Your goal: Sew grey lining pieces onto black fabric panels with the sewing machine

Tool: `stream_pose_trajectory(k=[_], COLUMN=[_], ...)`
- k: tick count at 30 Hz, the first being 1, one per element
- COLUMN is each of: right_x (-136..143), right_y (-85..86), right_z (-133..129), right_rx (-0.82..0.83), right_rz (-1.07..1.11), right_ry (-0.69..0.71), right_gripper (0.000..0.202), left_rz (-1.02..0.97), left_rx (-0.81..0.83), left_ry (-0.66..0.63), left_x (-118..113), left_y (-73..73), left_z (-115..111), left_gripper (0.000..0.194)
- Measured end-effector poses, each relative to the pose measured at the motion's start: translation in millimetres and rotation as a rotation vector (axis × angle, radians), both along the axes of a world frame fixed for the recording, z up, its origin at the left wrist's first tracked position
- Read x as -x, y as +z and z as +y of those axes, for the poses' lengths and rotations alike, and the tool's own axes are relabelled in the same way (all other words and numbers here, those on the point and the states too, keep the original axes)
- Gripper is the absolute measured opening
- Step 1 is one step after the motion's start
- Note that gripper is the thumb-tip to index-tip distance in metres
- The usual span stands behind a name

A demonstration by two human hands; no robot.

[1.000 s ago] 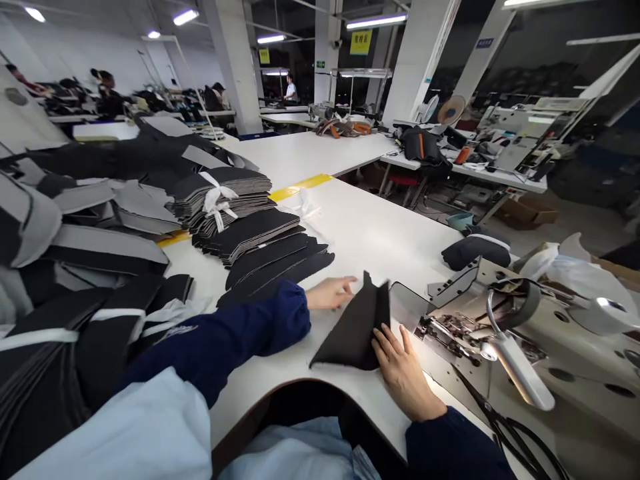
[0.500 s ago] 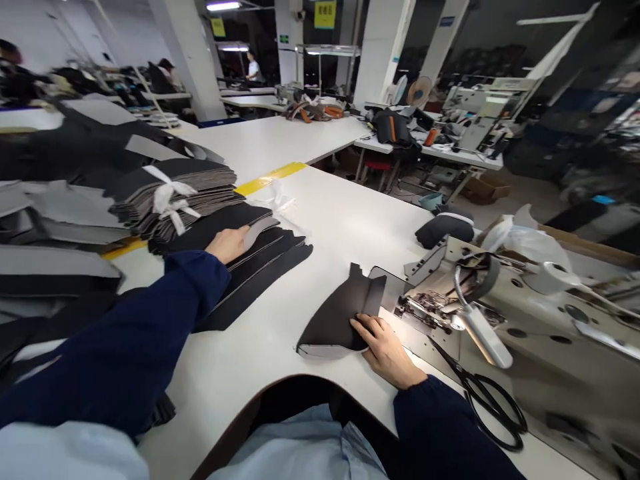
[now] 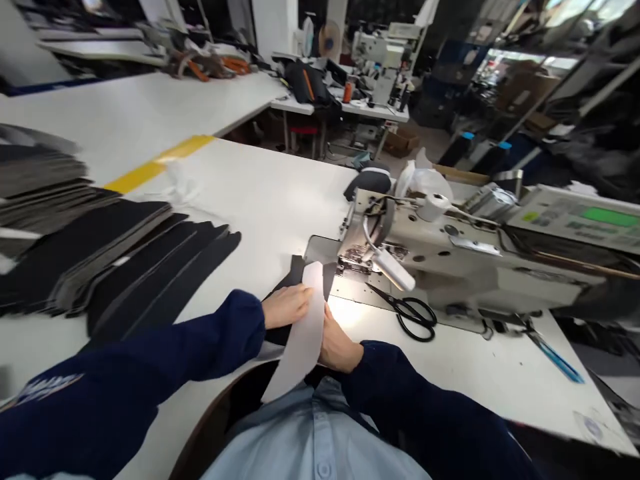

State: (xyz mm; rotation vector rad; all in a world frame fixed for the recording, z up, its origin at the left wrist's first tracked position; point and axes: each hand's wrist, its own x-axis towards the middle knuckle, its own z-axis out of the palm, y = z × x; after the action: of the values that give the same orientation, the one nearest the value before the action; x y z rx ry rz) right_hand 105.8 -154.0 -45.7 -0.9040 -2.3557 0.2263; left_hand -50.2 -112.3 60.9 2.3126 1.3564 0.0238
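Observation:
My left hand (image 3: 286, 307) is closed on a long pale grey fabric piece (image 3: 303, 343), which stands tilted in front of me with its lower end near my shirt. Against the right edge of that piece my right hand (image 3: 340, 343) is closed, its fingertips partly hidden behind the fabric. Under and behind both hands lies a dark fabric panel (image 3: 296, 268) on the table, reaching toward the plate of the sewing machine (image 3: 425, 233). The machine's lamp (image 3: 394, 269) lights the needle area just right of the panel.
Black-handled scissors (image 3: 417, 319) lie in front of the machine. Stacks of dark cut panels (image 3: 165, 267) fill the table's left side. A blue-handled tool (image 3: 557, 359) rests at the right. Yellow tape (image 3: 160, 163) crosses the white table (image 3: 255, 173).
My left hand has come from the stack on the left to the middle, bringing the pale grey piece. My right hand has moved from the dark panel to its edge. The view has turned right.

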Motion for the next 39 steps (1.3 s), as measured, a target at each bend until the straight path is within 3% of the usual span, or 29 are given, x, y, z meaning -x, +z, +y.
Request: stream_pose_trajectory(k=[2, 6, 13, 17, 23, 29, 39], right_x=[-0.4, -0.8, -0.6, -4.7, -11.2, -14.7, -24.6], right_y=[-0.6, 5.5, 7.0, 8.3, 26.4, 34.4, 42.3], right_z=[-3.5, -3.9, -1.2, 0.4, -0.3, -2.0, -1.8], right_rx=[-0.049, -0.151, -0.097, -0.12, -0.116, -0.048, -0.068], right_rz=[-0.045, -0.124, -0.199, -0.251, -0.305, -0.357, -0.42], right_ry=[0.042, 0.076, 0.083, 0.13, 0.185, 0.196, 0.209], right_gripper=[0.016, 0.016, 0.016, 0.015, 0.015, 0.017, 0.021], left_rz=[0.128, 0.021, -0.064, -0.026, 0.002, 0.015, 0.042], left_rx=[-0.147, -0.365, -0.302, -0.328, -0.327, -0.327, -0.335], left_ry=[-0.086, -0.241, -0.419, -0.467, -0.513, -0.531, -0.52], left_x=[-1.3, 2.2, 4.4, 3.6, 0.7, -5.5, -16.8], left_y=[-13.2, -26.9, -50.9, -49.9, -45.8, -42.6, -45.6], left_z=[1.0, 18.1, 54.1, 62.1, 68.2, 69.2, 67.7], left_gripper=[0.029, 0.021, 0.042, 0.043, 0.042, 0.042, 0.043])
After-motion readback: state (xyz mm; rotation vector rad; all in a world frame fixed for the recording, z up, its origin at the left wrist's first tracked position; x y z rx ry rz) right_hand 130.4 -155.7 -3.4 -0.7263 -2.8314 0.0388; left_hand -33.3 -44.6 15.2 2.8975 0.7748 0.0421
